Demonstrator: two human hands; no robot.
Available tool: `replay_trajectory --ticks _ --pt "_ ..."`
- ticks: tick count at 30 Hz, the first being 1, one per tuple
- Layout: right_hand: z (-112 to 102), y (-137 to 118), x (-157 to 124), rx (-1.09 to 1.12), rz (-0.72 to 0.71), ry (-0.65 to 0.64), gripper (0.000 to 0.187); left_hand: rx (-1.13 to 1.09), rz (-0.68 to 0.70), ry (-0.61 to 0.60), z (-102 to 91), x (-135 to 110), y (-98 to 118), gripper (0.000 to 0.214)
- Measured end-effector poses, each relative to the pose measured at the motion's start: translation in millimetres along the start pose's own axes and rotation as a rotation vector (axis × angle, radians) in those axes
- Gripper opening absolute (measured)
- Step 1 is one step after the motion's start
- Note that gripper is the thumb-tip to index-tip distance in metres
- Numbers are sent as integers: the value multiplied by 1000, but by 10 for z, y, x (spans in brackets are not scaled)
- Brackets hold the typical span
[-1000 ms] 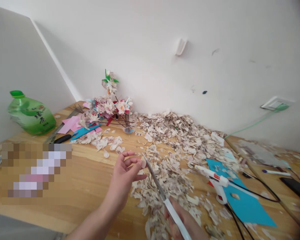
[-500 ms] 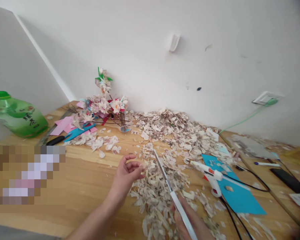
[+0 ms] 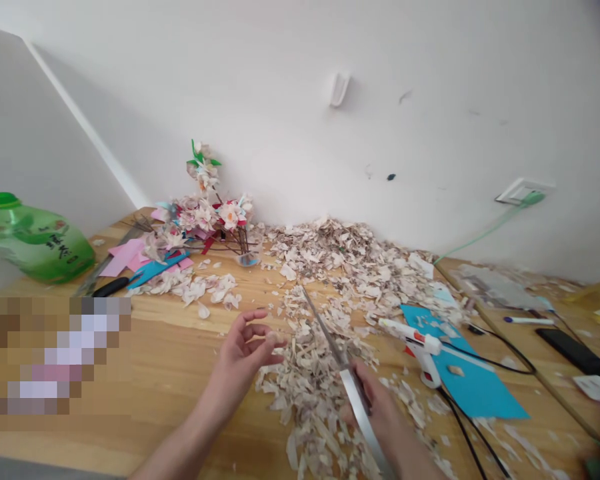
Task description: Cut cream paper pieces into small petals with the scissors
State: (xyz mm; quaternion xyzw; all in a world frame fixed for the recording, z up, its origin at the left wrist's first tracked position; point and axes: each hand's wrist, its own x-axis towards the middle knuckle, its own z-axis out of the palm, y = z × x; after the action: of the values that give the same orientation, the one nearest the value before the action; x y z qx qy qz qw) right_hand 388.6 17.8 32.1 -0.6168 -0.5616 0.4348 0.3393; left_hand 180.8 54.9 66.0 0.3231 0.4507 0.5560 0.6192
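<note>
My left hand [image 3: 243,350] hovers over the wooden table [image 3: 175,353], thumb and fingers pinched on a small pale shell piece [image 3: 274,338]. My right hand [image 3: 380,417] grips the handles of long silver scissors [image 3: 337,353], whose blades point away toward the wall. The blade tips lie to the right of the pinched piece, apart from it. Below both hands spreads a heap of pale husk scraps [image 3: 325,380].
A bigger scrap pile [image 3: 350,257] lies against the wall. A bunch of handmade flowers [image 3: 207,210] stands at the back left, with pink and blue paper [image 3: 140,257] and a green bottle [image 3: 37,237]. A white glue gun [image 3: 415,347] rests on blue paper [image 3: 470,380], with cables, a marker and a phone to the right.
The scissors have swung away from the pinched piece to the right and my right hand has come further into view. My left hand has stayed near the same spot.
</note>
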Motion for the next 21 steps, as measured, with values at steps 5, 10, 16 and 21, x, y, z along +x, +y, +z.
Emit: replay_trajectory --ticks 5,10,16,21 --pt "-41 -81 53 -59 -4 3 23 -23 46 13 -58 -30 6 40" --pt "-83 -179 -18 -522 -42 -57 49 -41 47 0 -66 -75 -10 39" --pt "15 -273 -58 -639 -107 -103 50 -119 85 -1 -71 -102 -72 37" --pt "12 -317 -65 -648 -127 -120 54 -152 93 19 -83 -118 -88 39"
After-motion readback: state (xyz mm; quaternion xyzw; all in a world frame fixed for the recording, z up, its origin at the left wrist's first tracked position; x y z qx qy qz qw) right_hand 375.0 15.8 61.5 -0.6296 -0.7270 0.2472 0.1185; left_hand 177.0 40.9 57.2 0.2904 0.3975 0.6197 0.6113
